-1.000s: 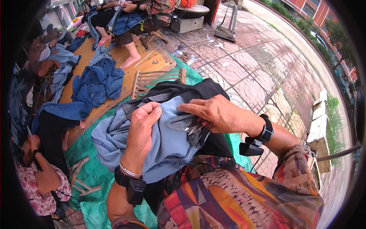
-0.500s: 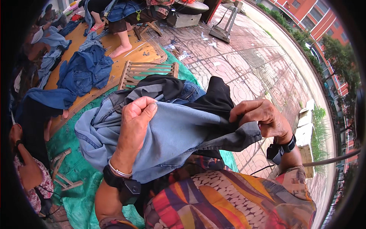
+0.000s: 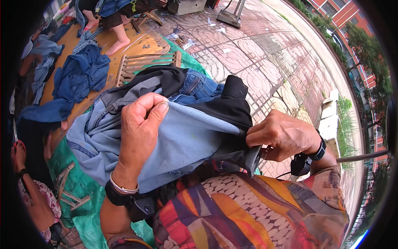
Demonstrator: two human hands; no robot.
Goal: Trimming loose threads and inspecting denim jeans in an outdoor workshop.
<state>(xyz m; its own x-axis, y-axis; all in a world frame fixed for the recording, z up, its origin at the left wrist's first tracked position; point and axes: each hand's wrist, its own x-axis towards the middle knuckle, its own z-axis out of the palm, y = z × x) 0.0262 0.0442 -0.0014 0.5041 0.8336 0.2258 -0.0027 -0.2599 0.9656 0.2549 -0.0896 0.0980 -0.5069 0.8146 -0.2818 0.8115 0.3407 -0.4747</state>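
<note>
A light blue denim garment (image 3: pixel 186 130) is stretched between my two hands above my lap. My left hand (image 3: pixel 143 128) pinches its upper edge between thumb and forefinger. My right hand (image 3: pixel 282 135) is closed on the garment's dark grey-black end, fingers bent downward. Something small and shiny shows under those fingers, too hidden to name. Behind the stretched cloth lie black fabric (image 3: pixel 236 89) and darker blue denim (image 3: pixel 201 85), bunched together. The garment's left part hangs in folds beside my left wrist.
A slatted wooden stool (image 3: pixel 149 62) stands just beyond the cloth. Blue jeans (image 3: pixel 83 74) lie on a yellow board (image 3: pixel 137 47) with a barefoot person there. At far left, another person's hand (image 3: pixel 18 155) holds red-handled scissors. Green sheeting (image 3: pixel 89 226) covers the ground near a small wooden stool (image 3: pixel 68 186).
My right hand has turned more palm-down and moved slightly lower, folding the dark end downward. My left hand keeps its pinch. The whole view has shifted a little.
</note>
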